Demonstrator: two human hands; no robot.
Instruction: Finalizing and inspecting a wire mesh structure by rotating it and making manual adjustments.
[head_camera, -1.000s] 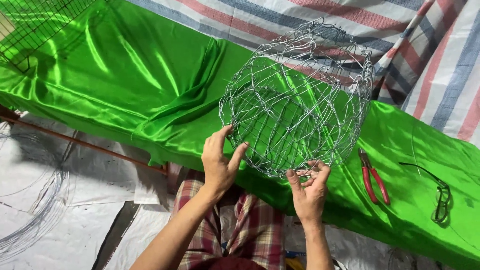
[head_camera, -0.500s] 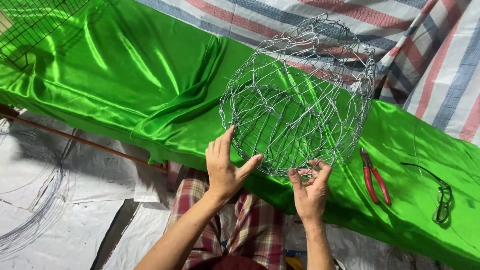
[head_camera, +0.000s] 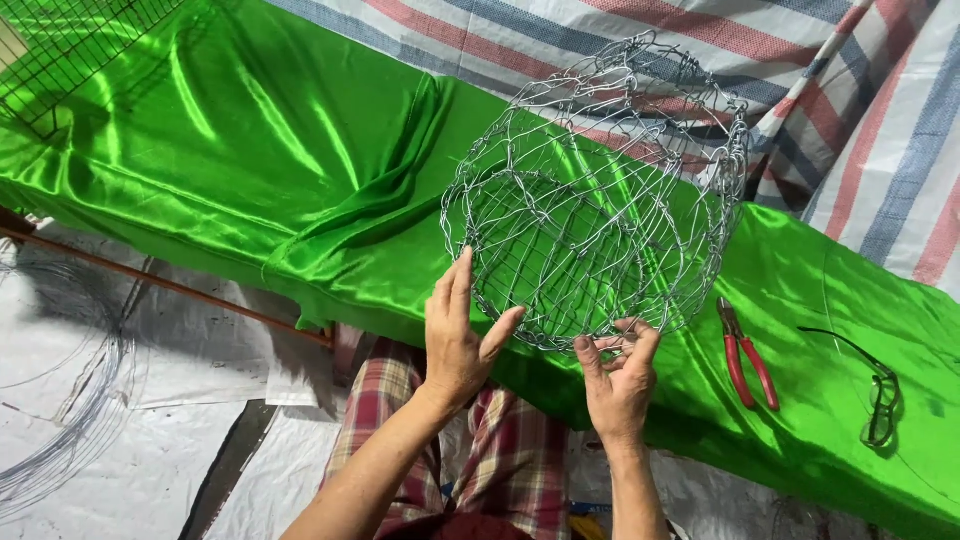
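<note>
the wire mesh basket (head_camera: 595, 205) stood tipped on its side on the green satin cloth (head_camera: 250, 150) that draped the bench, its open mouth turned toward the person and its lower rim just at the cloth's near edge. the step in hand looked like working a loose wire end along that lower rim, and doing it well probably meant keeping the frame from rolling while the twist was made small and tight, close against the rim so no sharp tail stuck out. the left hand (head_camera: 455, 335) was flat and spread, fingers (head_camera: 450, 290) extended upward against the outer left side of the mesh, thumb angled out toward the rim, steadying rather than gripping. the right hand (head_camera: 620, 375) sat under the bottom of the rim, its fingers (head_camera: 640, 335) curled in and pinching a strand of wire between thumb and fingertips; how firmly could not be told. so the basket lay above and between both hands, touching each. red-handled pliers (head_camera: 745, 355) lay unused on the cloth just right of the right hand, and a pair of glasses (head_camera: 875, 385) farther right.
</note>
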